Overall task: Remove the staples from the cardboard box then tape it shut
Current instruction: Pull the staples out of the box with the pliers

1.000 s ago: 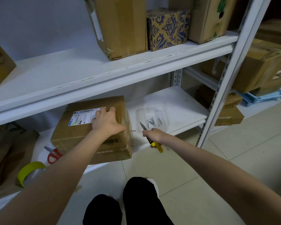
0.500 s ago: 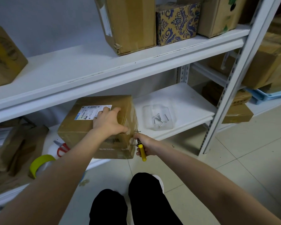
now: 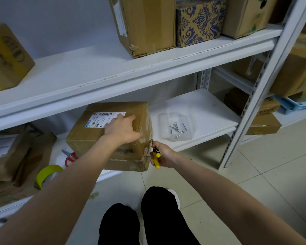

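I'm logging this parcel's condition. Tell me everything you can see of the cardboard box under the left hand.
The cardboard box is brown and closed, with wrinkled clear tape over its right end. A white label lies on its top; a barcode is printed on the front. It stands on the lower shelf, front edge near the lip. The left hand presses flat on top, and the pliers gripped by the right hand meet its front right edge.

cardboard box [image 3: 85, 138]: matt brown card, glossy clear tape along edge | label [image 3: 99, 119]: white printed paper | hand tool [image 3: 156, 154]: yellow-black plastic grip | tray [image 3: 163, 119]: clear smooth plastic | nails [image 3: 175, 129]: bright metal | shelf [image 3: 210, 110]: smooth white finish
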The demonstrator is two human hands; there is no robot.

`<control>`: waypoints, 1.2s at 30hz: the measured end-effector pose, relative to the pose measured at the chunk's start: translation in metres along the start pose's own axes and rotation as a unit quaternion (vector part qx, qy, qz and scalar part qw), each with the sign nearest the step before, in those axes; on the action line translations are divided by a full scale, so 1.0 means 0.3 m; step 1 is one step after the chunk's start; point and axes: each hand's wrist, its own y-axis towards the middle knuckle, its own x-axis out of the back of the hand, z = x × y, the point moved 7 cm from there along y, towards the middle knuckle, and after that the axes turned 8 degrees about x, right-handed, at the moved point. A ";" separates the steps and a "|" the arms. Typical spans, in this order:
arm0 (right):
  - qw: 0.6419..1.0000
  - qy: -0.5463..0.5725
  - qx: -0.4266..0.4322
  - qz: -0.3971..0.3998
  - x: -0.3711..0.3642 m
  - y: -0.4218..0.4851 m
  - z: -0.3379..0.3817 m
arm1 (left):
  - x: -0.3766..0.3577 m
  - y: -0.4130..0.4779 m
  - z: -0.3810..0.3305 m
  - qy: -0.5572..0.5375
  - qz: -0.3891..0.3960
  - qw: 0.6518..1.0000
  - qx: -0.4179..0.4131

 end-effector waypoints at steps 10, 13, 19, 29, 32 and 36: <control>1.000 -0.020 -0.001 -0.003 0.015 -0.007 -0.005 | 0.014 -0.011 -0.018 -0.009 0.020 1.000 0.006; 0.998 0.049 -0.028 -0.007 0.013 -0.009 -0.010 | 0.022 -0.012 -0.023 -0.006 0.020 1.000 0.003; 1.000 0.025 -0.018 -0.007 0.011 -0.004 -0.017 | 0.015 -0.013 -0.016 -0.010 0.022 1.000 0.000; 0.998 0.017 -0.037 -0.038 0.065 -0.029 -0.004 | 0.012 -0.015 0.003 -0.028 0.021 0.999 -0.002; 0.996 -0.060 0.002 -0.070 0.182 -0.048 0.011 | 0.006 -0.009 -0.004 -0.029 0.017 0.999 -0.005; 0.984 -0.163 0.049 -0.055 0.274 -0.107 0.058 | 0.004 -0.003 -0.014 -0.030 0.016 0.999 -0.016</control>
